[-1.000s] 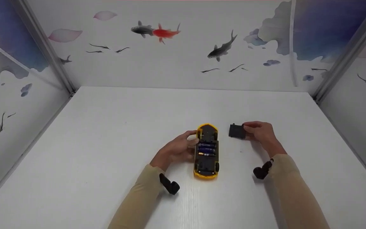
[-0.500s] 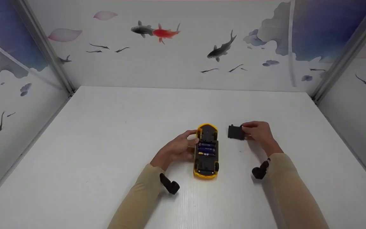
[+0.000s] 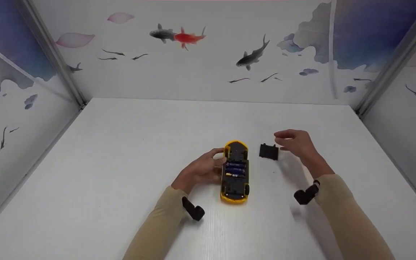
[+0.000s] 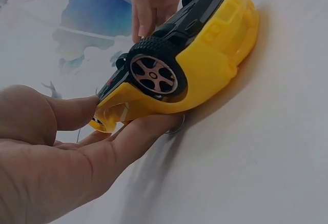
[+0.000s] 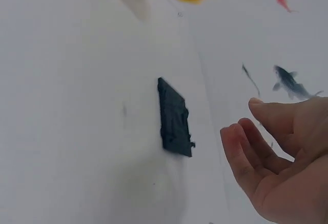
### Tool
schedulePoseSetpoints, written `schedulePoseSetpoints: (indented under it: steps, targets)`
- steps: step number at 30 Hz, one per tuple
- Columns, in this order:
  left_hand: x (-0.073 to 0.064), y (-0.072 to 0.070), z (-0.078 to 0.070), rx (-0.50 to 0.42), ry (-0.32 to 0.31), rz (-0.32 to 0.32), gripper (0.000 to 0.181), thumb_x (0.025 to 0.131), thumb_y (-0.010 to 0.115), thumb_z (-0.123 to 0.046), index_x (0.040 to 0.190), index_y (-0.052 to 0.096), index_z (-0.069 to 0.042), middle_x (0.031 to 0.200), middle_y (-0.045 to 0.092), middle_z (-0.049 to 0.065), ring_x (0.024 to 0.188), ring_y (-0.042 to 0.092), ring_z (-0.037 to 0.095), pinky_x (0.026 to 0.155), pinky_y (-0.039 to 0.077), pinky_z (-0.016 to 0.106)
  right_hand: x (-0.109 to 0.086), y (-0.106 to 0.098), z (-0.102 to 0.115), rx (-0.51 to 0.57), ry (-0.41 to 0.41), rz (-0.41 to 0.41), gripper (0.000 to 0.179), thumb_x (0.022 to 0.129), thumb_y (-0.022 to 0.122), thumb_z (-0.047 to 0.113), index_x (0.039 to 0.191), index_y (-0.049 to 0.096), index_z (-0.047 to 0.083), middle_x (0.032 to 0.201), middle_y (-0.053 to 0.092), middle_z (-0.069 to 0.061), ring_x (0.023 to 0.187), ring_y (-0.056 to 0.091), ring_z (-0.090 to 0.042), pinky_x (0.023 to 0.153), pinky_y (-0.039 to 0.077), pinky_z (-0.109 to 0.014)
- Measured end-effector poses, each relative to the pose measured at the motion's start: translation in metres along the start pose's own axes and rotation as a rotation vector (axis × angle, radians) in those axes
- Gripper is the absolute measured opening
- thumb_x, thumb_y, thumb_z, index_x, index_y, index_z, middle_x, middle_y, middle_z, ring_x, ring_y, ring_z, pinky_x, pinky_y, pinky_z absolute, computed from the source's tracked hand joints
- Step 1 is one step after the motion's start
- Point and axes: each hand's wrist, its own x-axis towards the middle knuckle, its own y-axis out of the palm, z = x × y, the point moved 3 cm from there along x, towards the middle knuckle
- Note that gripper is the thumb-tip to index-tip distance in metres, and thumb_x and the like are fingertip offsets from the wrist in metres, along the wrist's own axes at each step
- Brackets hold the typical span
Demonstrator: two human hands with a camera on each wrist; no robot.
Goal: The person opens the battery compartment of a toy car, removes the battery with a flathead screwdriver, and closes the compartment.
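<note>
A yellow toy car lies upside down, its black underside facing up. Several blue batteries sit in the uncovered compartment of that underside. My left hand grips the car at its left side, thumb on the edge of the underside and fingers beneath the body, as the left wrist view shows. Flat on the table to the car's right is a black battery cover with small tabs on its edge. Just right of it my right hand hovers, fingers loosely bent and holding nothing; in the right wrist view a gap separates them from the cover.
The white table reaches back to a wall painted with fish. Side panels with metal posts stand at left and right. A black wrist camera sticks out from each sleeve.
My right hand has let go of the battery cover and lifted away from it, up and slightly right. The cover now lies on the table. The left hand and toy car have stayed put.
</note>
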Motion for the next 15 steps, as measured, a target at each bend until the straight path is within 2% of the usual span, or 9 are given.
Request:
schedulePoseSetpoints:
  steps: [5,10,15]
  targets:
    - [-0.001,0.0,0.0,-0.017,-0.012,-0.004,0.053,0.106,0.047,-0.016,0.156,0.033,-0.026,0.142,0.053,0.022,0.125,0.06,0.033,0.106,0.05,0.053,-0.016,0.0,0.02,-0.021,-0.018,0.01,0.045,0.102,0.059,0.024,0.14,0.055,0.002,0.145,0.053,-0.021,0.13,0.056,-0.039,0.112,0.046,-0.047]
    - [-0.001,0.0,-0.001,-0.009,-0.011,-0.001,0.052,0.106,0.048,-0.017,0.156,0.033,-0.026,0.139,0.055,0.021,0.122,0.061,0.032,0.102,0.052,0.05,-0.032,0.005,0.034,-0.048,-0.023,0.008,0.042,0.101,0.061,0.027,0.137,0.058,0.006,0.14,0.058,-0.019,0.124,0.062,-0.038,0.113,0.045,-0.049]
    - [-0.001,0.0,-0.001,0.015,0.003,0.016,0.052,0.106,0.048,-0.017,0.155,0.033,-0.025,0.136,0.059,0.018,0.116,0.063,0.029,0.092,0.055,0.042,-0.049,0.007,0.041,-0.092,-0.097,-0.016,0.039,0.1,0.062,0.029,0.133,0.062,0.007,0.133,0.063,-0.018,0.109,0.069,-0.025,0.105,0.053,-0.045]
